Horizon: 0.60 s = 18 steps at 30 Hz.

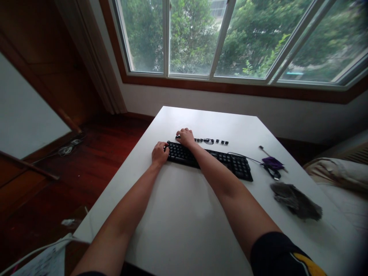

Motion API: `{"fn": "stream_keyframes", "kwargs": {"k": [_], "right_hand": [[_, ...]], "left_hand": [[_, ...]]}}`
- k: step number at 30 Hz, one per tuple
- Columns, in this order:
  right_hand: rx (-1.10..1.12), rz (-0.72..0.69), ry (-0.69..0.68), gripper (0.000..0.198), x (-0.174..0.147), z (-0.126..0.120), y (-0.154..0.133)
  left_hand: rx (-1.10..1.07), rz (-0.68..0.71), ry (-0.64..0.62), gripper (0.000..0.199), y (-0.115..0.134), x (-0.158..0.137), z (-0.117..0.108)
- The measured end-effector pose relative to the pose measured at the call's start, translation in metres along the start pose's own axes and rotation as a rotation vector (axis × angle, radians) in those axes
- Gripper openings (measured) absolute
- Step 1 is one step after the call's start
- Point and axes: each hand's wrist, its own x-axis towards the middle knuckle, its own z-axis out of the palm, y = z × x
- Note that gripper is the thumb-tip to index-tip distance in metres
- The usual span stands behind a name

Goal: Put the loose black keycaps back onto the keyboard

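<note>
A black keyboard [241, 165] lies across the white table, partly covered by my right forearm. My left hand [160, 154] is closed round the left end of the keyboard, thumb at its edge. Just beyond the keyboard's back edge, the fingers of my right hand [186, 137] are bent down onto a small black keycap [178, 137]. Several loose keycaps [222, 142] form a row to the right of that hand. Among them lies a small tool with a clear round part [210, 142], too small to make out fully.
The keyboard's cable [250, 158] runs right to a coiled bundle with its plug [272, 172]. Beside it are a purple cloth [272, 162] and a thin brush-like stick [263, 150]. A grey cloth [296, 200] lies nearer on the right of the white table [175, 214].
</note>
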Motion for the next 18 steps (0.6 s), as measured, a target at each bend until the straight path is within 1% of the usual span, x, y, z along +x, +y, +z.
{"fn": "stream_keyframes", "kwargs": {"k": [7, 11, 18], "right_hand": [[-0.056, -0.031, 0.025, 0.028, 0.0014, 0.0001, -0.006], [-0.065, -0.039, 0.042, 0.022, 0.0042, 0.0003, -0.0065], [-0.059, -0.035, 0.032, 0.021, 0.0071, -0.0021, -0.0106]], "left_hand": [[0.029, 0.038, 0.025, 0.019, -0.0005, -0.0011, 0.0021], [0.028, 0.066, 0.037, 0.018, -0.0021, -0.0016, 0.0028], [0.03, 0.047, 0.003, 0.019, -0.0023, 0.0001, 0.003]]}}
